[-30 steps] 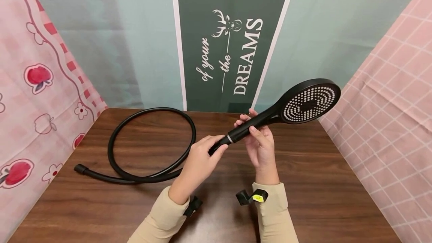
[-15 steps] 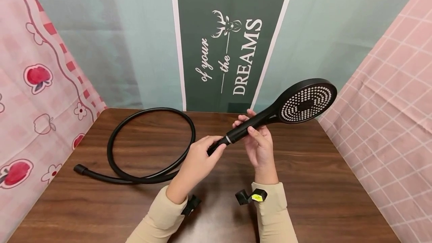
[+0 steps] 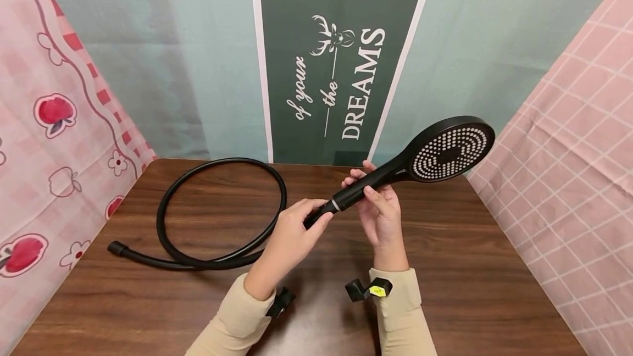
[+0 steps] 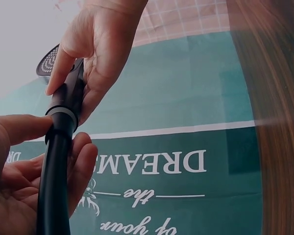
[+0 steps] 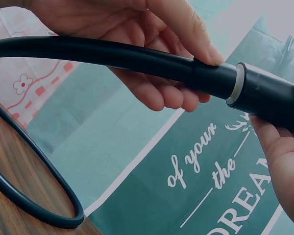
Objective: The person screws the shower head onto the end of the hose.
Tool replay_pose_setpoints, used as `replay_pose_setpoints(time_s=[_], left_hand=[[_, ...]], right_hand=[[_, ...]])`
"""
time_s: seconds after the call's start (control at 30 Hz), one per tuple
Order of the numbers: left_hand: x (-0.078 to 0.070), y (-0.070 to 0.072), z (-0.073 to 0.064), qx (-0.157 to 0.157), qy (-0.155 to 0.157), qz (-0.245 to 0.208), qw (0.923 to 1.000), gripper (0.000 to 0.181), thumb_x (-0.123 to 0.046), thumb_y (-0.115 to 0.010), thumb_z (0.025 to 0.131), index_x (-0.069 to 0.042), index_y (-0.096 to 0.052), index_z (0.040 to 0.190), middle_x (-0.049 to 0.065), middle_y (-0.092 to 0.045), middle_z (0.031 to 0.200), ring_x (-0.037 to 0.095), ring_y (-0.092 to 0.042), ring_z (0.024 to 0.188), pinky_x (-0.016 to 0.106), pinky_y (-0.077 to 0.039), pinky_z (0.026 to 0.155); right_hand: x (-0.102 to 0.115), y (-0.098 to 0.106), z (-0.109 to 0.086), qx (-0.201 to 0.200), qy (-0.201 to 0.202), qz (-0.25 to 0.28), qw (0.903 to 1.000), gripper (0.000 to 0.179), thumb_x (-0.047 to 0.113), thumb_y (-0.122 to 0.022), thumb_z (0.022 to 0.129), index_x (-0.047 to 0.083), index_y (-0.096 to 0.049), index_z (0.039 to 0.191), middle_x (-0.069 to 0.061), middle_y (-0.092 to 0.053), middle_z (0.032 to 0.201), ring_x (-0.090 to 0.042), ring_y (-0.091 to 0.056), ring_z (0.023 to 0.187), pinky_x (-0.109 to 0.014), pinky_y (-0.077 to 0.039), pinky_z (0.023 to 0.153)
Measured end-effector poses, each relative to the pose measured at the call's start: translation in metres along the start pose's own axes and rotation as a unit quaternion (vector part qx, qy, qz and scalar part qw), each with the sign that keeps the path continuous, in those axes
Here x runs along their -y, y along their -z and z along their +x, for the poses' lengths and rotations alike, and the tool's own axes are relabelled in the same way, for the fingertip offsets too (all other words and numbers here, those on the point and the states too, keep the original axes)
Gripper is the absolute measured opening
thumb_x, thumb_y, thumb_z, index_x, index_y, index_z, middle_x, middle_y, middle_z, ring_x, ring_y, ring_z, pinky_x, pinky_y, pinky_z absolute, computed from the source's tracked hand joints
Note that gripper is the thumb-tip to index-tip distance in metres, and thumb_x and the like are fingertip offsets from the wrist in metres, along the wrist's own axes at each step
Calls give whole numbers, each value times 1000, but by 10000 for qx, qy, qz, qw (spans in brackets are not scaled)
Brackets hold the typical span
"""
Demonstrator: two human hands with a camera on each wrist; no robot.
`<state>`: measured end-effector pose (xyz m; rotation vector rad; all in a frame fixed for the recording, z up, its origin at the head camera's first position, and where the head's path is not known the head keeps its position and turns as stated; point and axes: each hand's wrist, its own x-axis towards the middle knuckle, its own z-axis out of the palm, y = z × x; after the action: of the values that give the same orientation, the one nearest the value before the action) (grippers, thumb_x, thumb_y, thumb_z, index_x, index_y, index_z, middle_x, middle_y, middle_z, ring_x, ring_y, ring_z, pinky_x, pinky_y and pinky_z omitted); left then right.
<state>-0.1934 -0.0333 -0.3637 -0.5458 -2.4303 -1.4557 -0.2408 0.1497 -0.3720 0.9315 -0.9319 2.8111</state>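
Observation:
My right hand (image 3: 383, 216) grips the handle of a black shower head (image 3: 450, 153), thumb along the near side and fingers behind. The round spray face, dotted with pale nozzles, tilts up at the right. In my left hand (image 3: 296, 229) is the end of a black shower hose (image 3: 221, 165), pinched between thumb and fingers just below the handle. In the right wrist view the hose's end fitting (image 5: 215, 78) meets the handle's bottom, and a pale ring (image 5: 237, 84) shows at the joint. Both hands hold the pieces in line above the table.
The hose lies in one big loop on the wooden table (image 3: 445, 268), its other end fitting (image 3: 117, 248) pointing left. Patterned pink cloths (image 3: 568, 169) hang on both sides. Behind the table hangs a green cloth (image 3: 222, 70) with white lettering.
Both hands and the shower head have shifted slightly left from a second ago. The hose loop on the table stays about where it was.

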Motion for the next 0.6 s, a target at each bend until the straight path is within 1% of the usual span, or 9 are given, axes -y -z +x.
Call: replay_pose_setpoints(time_s=[0.1, 0.17, 0.3, 0.43, 0.53, 0.6], left_hand=[[-1, 1, 2, 152, 208, -84, 9996, 21, -25, -68, 96, -14, -72, 113, -2, -66, 91, 10, -54, 73, 24, -46, 64], [-1, 1, 2, 212, 251, -80, 9994, 20, -25, -67, 96, -13, -72, 112, -1, -67, 90, 10, -54, 72, 24, -46, 64], [-1, -1, 2, 140, 143, 17, 9998, 21, -24, -69, 95, -11, -73, 111, 1, -69, 92, 10, -55, 72, 23, -47, 65], [0, -3, 1, -25, -34, 180, 9998, 23, -25, -71, 93, -11, -73, 111, 2, -71, 94, 9, -57, 74, 23, -48, 67], [0, -2, 0, -80, -103, 217, 9997, 23, -25, -71, 93, -11, -73, 111, 2, -71, 94, 9, -58, 75, 24, -48, 67], [1, -1, 0, -48, -49, 147, 9999, 24, -25, -70, 94, -12, -73, 113, 1, -70, 95, 9, -58, 76, 24, -48, 68]], right_hand=[[2, 1, -1, -19, 0, -77, 10000, 38, -6, -50, 99, 0, -52, 136, -15, -69, 119, -26, -69, 109, -36, -50, 103], [2, 1, -1, -17, 22, -100, 9999, 38, -6, -50, 99, 0, -52, 136, -15, -69, 119, -26, -69, 109, -36, -50, 103], [3, 3, -2, -9, 62, -87, 9999, 38, -6, -49, 99, 0, -52, 136, -15, -69, 119, -25, -69, 109, -36, -50, 103], [3, 2, -2, -47, 69, -101, 9999, 38, -7, -49, 99, 0, -53, 136, -15, -70, 118, -26, -69, 109, -36, -51, 102], [2, 1, -1, -60, 35, -144, 9999, 38, -6, -51, 99, 1, -53, 136, -15, -70, 118, -25, -69, 109, -36, -50, 103], [2, 1, -1, -38, 10, -154, 9999, 38, -5, -52, 99, 1, -53, 136, -14, -70, 119, -25, -69, 109, -35, -50, 103]])
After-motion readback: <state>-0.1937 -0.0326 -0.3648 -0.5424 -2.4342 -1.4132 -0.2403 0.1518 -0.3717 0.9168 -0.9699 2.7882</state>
